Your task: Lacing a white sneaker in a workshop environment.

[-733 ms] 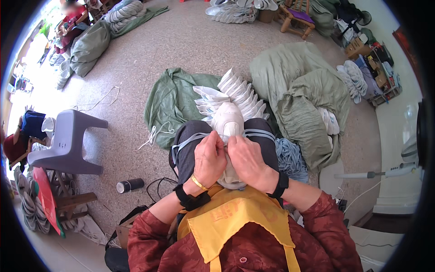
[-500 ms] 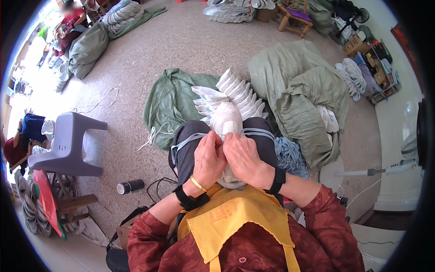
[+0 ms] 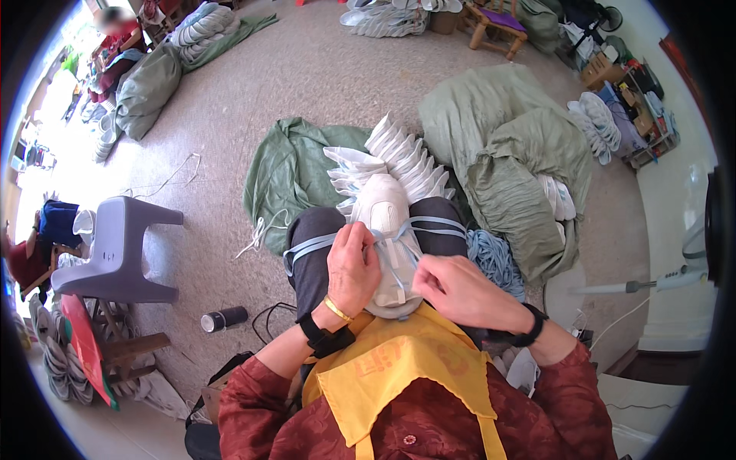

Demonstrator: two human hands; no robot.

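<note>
speckled floor stretches across the upper part of the frame, with a grey stool at left and a slumped green sack at upper right. near the center, the white shoe lies across my lap, toe toward the top of the frame, heel end by my yellow apron.

my left hand is at the left edge of the shoe's lacing, its fingers together and, as far as i can judge, clamped on the pale blue lace. my right hand is just to the right of the shoe, fingers curled in; whether they pinch any lace i cannot tell.

lengths of that lace run over both my thighs, so a shifted knee could drag one side and leave the ends uneven. if my left grip slackens while the right pulls, the crossing could loosen. a tug to one side could also tip the shoe, since my thighs are its only visible support and neither palm plainly pins it. a twisted strand would be easy to miss beneath my knuckles. a dangling end could also snag in the blue lace bundle, right of my knee, or catch the stacked white uppers beyond the toe.
</note>
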